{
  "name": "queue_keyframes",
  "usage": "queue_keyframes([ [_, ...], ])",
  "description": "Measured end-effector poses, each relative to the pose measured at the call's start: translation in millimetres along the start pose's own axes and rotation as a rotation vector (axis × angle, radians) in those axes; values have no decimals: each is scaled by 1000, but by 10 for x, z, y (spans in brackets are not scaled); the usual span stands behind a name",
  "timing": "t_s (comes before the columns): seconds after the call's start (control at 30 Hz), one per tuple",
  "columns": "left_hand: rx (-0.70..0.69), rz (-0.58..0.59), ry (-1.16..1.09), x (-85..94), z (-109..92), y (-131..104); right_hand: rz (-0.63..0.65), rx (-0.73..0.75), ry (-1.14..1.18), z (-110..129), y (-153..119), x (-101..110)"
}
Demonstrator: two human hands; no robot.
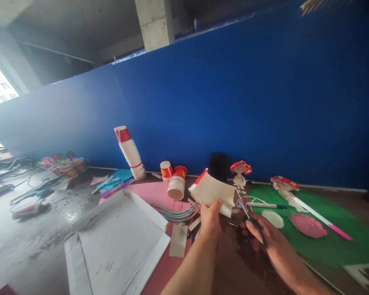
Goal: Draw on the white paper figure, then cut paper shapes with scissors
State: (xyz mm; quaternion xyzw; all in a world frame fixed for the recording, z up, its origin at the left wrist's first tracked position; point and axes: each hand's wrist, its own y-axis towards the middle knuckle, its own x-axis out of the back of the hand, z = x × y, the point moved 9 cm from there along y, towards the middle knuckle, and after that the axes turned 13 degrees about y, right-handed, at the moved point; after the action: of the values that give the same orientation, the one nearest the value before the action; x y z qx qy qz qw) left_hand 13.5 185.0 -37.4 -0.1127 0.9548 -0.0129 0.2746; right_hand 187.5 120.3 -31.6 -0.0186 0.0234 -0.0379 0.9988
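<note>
My left hand [211,219] pinches a cream piece of paper [213,188] with a red strip along one edge; it looks like a cut-open paper cup. In my right hand [263,235] is a pair of scissors [245,209], fingers through the handles, with the blades pointing up beside the paper's right edge. I cannot tell whether the blades touch it. A small paper figure [240,174] with red-and-white hair stands behind the scissors. Below and left of the paper lies a cut cream rectangle [178,241].
A white box lid [117,246] lies left of my hands. Stacked paper cups [130,153] lean near the blue partition [203,102], with more cups [176,186] beside them. On the right, a green sheet [350,237] carries a pink-tipped marker [322,217] and a pink paper oval [308,225].
</note>
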Motion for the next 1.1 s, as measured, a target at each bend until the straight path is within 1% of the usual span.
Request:
queue_keyframes([
  [0.07, 3, -6, -10, 10, -14, 7, 23, -20, -10, -10, -24, -38],
  [0.2, 2, 14, -6, 17, -43, 28, 9, -13, -10, 37, -54, -53],
  [0.37, 40, 39, -16, 19, -67, 32, 65, -20, 40, 61, -27, -41],
  [0.5, 65, 99, -15, -27, -78, 27, 87, -10, 77, 79, 0, -31],
  [0.7, 80, 113, 29, -39, -59, 28, 71, -35, 63, 68, 4, -8],
  [0.87, 83, 141, 35, -56, -57, 38, 47, -42, 35, 139, 2, 12],
  [1.0, 115, 118, 49, -11, -24, 68, 62, -29, 11, 198, 14, -15],
  [1.1, 101, 127, 49, 0, -16, 89, 69, -17, 4, 185, 17, -5],
])
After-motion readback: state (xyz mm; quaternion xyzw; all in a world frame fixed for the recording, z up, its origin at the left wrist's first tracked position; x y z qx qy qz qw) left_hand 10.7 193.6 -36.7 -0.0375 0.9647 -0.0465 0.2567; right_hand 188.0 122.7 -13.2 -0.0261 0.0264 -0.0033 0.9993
